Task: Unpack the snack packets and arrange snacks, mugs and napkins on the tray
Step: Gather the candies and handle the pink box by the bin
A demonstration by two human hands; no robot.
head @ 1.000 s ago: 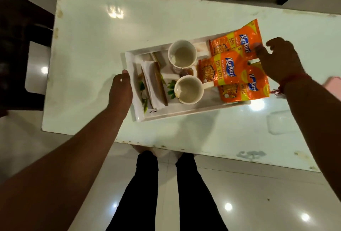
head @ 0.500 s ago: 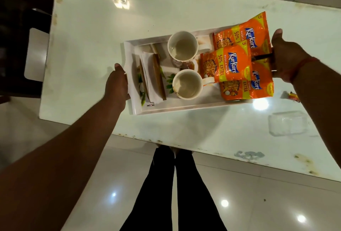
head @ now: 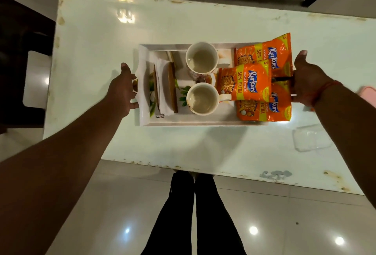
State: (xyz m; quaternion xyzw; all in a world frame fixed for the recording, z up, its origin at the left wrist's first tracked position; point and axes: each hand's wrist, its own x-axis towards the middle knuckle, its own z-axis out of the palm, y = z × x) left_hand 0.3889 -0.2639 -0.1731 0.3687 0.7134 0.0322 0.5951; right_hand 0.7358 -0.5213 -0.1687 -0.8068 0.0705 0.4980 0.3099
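The white tray [head: 145, 121] sits on the pale table [head: 97, 51]. The left hand [head: 121, 89] grips the tray's handle at 9 o'clock. The right hand [head: 307, 79] grips the handle at 3 o'clock. Two mugs [head: 201, 57] stand in the middle. White napkins [head: 163, 87] lie at the 9 o'clock end. Three orange snack packets [head: 246, 83] overlap at the 3 o'clock end.

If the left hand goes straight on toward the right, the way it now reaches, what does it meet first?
The left hand already grips the handle of the white tray. Going on across the tray, it would probably first meet the napkin holder, which stands just inside that end, before the two mugs. Heights are hard to judge.
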